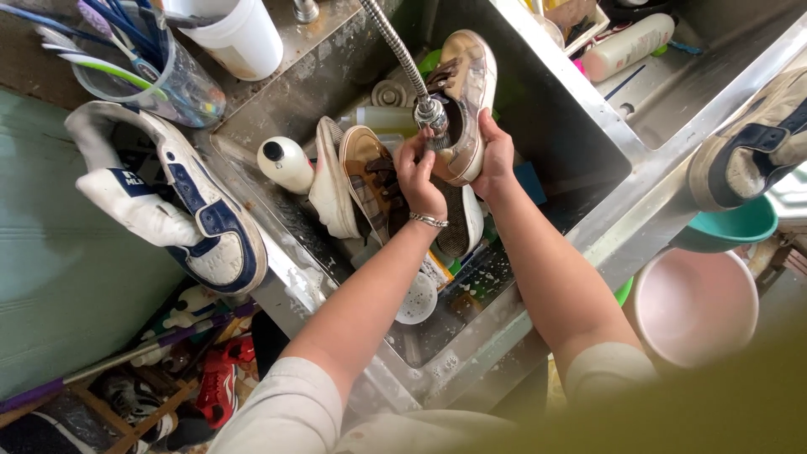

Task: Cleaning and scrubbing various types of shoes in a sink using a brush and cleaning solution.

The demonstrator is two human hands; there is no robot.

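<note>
**Two hands, one shoe, under the spray**

Steel fills most of the view: a deep metal sink (538, 109) set at a slant, its rim wet and flecked with suds. Nearest to where I stand, the person's two forearms reach out from pale sleeves over the front edge. Below them a round white strainer (418, 299) lies on the basin floor.

At wrist level, the left hand (420, 178) (a silver bracelet (429, 220) sits on that wrist) is closed, its fingers curled against the side of a tan-and-white sneaker (467, 92). The right hand (496, 155) wraps round the shoe's other side, gripping it. Between them the sneaker is held above the basin, sole edge toward the right hand, directly beneath the flexible metal faucet hose (395, 46), whose nozzle meets the shoe just beside the left hand's fingers.

Just left of the hands, its mate (360, 172) leans in the sink with a plaid lining showing, and a white bottle with a black cap (286, 162) lies next to it.

On the left rim rests a white-and-navy sneaker (197, 210). Farther back stand a clear cup of toothbrushes (164, 71) and a white tub (244, 34). Off to the right, another navy-trimmed shoe (752, 143) sits above a teal bowl (731, 229) and a pink basin (693, 307).
</note>
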